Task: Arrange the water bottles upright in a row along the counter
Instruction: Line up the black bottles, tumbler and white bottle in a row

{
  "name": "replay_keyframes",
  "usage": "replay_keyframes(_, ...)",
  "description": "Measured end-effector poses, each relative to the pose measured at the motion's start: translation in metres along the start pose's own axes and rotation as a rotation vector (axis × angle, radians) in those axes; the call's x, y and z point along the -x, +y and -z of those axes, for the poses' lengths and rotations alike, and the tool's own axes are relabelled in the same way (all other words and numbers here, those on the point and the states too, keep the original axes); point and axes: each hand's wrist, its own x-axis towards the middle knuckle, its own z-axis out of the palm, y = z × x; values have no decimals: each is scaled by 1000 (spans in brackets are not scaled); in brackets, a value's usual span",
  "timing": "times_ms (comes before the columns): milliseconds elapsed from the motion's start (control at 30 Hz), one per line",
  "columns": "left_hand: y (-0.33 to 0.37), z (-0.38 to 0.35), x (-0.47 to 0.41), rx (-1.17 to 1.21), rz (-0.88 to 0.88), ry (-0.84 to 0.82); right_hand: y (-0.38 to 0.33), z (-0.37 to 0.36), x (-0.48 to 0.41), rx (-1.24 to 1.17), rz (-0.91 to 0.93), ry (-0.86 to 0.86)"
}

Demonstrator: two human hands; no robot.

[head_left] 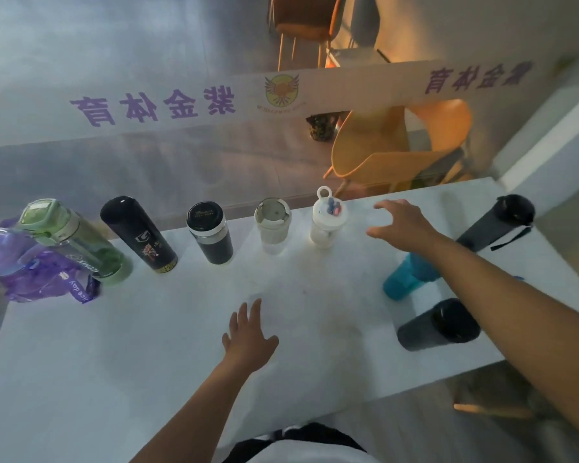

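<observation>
Bottles: 6 stand along counter (147, 345) far edge. Right hand (403, 225) spread, empty; next, grip dark grey tall bottle (495, 225) mid-body. Left hand (249, 339) flat, empty.

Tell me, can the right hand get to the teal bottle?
Probably yes. The right hand is open, and the teal bottle stands just under that forearm with nothing between them.

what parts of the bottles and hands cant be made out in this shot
- Teal bottle, head view: its top is hidden behind the right forearm.
- Purple bottle: cut off by the left edge, blurred.
- Right hand: motion-blurred; palm side hidden.
- Black bottle: label print too small.
</observation>
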Motion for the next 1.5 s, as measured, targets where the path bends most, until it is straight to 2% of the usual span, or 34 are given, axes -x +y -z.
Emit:
replay_keyframes(167, 27, -23, 5, -20, -84, -53, 41, 25, 47, 80, -166, -111)
replay_keyframes(233, 33, -38, 6, -47, -126, -67, 52, 20, 64, 121, -177, -171)
replay_keyframes(467, 45, -63, 12, -96, -115, -76, 69, 8, 66, 117, -89, -166)
replay_keyframes(767, 65, -67, 8, -132, 35, -62, 76, 29, -2, 152, 156, -342)
replay_keyframes(900, 79, -83, 14, -124, 102, -76, 73, 38, -45, 117, 238, -240)
replay_keyframes(1133, 99, -100, 14, -145, 197, -20, 75, 8, -96, 11, 348, -72)
replay_keyframes(1500, 113, -108, 22, -89, 272, -22, 70, 17, -123, 139, 387, -139)
